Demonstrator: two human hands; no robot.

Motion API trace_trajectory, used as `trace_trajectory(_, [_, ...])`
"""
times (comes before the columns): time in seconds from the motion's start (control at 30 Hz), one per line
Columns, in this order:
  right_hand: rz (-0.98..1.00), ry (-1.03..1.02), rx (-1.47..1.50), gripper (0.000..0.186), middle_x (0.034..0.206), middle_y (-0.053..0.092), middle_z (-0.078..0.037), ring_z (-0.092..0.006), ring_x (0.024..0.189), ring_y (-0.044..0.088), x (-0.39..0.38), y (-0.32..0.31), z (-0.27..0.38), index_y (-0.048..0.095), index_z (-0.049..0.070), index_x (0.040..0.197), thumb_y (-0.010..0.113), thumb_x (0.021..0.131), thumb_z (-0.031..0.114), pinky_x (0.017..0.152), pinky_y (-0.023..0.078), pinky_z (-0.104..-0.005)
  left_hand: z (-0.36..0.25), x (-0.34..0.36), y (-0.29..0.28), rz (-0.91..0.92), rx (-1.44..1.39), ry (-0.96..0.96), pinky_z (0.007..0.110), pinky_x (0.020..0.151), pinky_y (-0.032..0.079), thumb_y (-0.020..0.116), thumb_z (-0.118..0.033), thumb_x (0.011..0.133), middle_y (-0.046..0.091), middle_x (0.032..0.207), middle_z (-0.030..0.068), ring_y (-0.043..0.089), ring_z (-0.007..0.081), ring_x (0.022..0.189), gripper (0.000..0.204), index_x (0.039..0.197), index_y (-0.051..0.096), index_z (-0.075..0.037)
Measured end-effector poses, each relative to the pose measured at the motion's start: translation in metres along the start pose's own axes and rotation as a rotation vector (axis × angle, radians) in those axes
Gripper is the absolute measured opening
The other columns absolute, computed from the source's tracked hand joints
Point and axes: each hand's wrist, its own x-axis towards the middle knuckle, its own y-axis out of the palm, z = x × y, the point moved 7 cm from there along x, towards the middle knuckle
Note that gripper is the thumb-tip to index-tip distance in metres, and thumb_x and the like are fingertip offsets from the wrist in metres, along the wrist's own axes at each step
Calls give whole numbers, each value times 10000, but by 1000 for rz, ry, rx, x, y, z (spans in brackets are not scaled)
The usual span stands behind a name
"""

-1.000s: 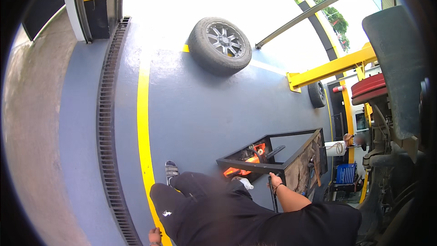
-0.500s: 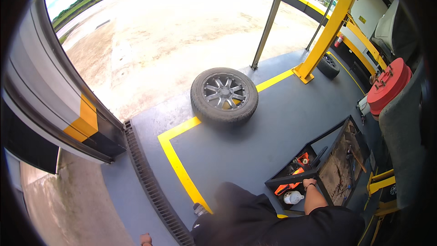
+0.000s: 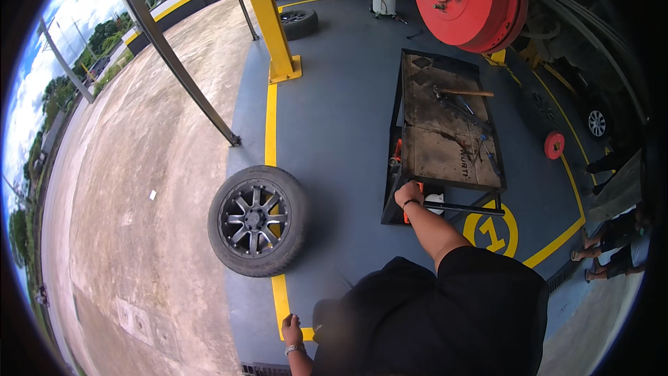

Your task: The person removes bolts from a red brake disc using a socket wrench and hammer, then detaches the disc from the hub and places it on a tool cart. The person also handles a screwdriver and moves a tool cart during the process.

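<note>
At the near left corner of a black metal tool cart [image 3: 417, 170], my right hand [image 3: 409, 195] is closed round the frame. On the cart's worn brown top lie a hammer [image 3: 466, 92] with a wooden handle and several small hand tools [image 3: 488, 154]. Orange items and a white container [image 3: 434, 199] show on the lower shelf, partly hidden by the top and my hand. My left hand [image 3: 292, 329] hangs low beside my body, fingers curled, with nothing visible in it. Ahead of it, a wheel with a dark spoked rim [image 3: 256, 220] lies on the floor.
A red brake drum [image 3: 463, 0] on a raised vehicle hangs beyond the cart. A yellow lift post [image 3: 268, 21] stands far left, near another tyre [image 3: 299, 23]. A red disc-shaped part [image 3: 554, 145] rests on the right. People's legs [image 3: 612, 251] show at the right edge.
My view has swung to the right, so the wheel and lift post sit further left. My right hand stays on the cart, which now stands more upright in view. My left arm shows more.
</note>
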Motion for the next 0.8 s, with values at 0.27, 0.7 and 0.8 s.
trace_trajectory(0.27, [-34,14,8,541,1270,645,-249,-386,1127,674,-67,-26,33,495,-53,1336,597,892,238,973,539,-479,-206,103,51,613,455,113,347,952,517,704,-261,961,727,1182,169,684,230,1075,441,1281,656,39])
trace_trajectory(0.7, [-59,106,-164,503,1243,610,-197,-387,1126,635,-149,-84,-74,577,-19,1239,675,838,270,977,513,-474,-502,253,281,802,653,716,381,891,549,685,-317,959,754,1098,188,734,307,1020,384,1183,706,-6])
trace_trajectory(0.8, [-42,139,-131,464,1233,605,-208,-413,1122,629,-159,-75,-88,593,-21,1207,677,833,240,984,510,-485,-542,195,356,1012,651,795,378,882,556,682,-333,963,754,1068,181,733,307,1007,391,1232,689,-49])
